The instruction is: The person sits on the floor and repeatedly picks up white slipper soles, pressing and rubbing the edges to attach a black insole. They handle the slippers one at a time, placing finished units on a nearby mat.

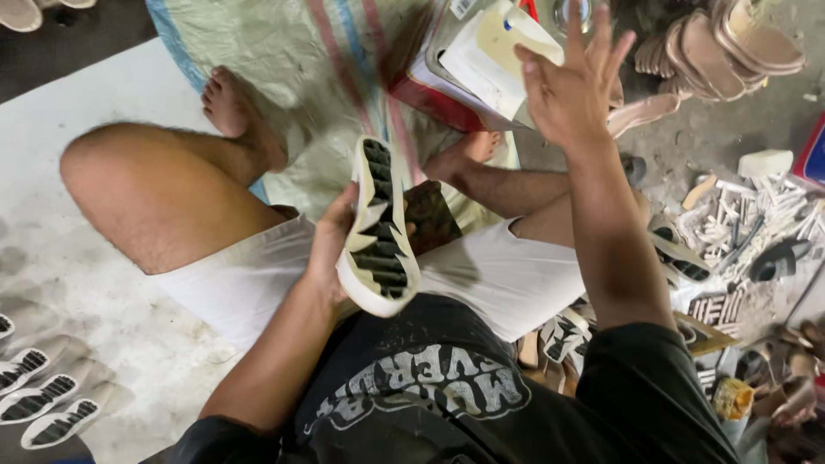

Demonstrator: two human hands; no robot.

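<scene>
Left hand (331, 249) grips a sole (378, 228), tread up. Right hand (571, 82) is raised, fingers spread wide, above papers (485, 60).

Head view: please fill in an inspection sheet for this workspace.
Surface: pale floor, partly covered by a striped woven sack.
Job's things: white shoe sole with black tread, held tread-up over the lap.
Clutter: soles laid out on the floor; stacked tan soles; heap of scraps; papers.
Grippers: left hand grips the sole; right hand raised, open, empty.
Cables: nothing seen.
Surroundings: nothing seen.
</scene>
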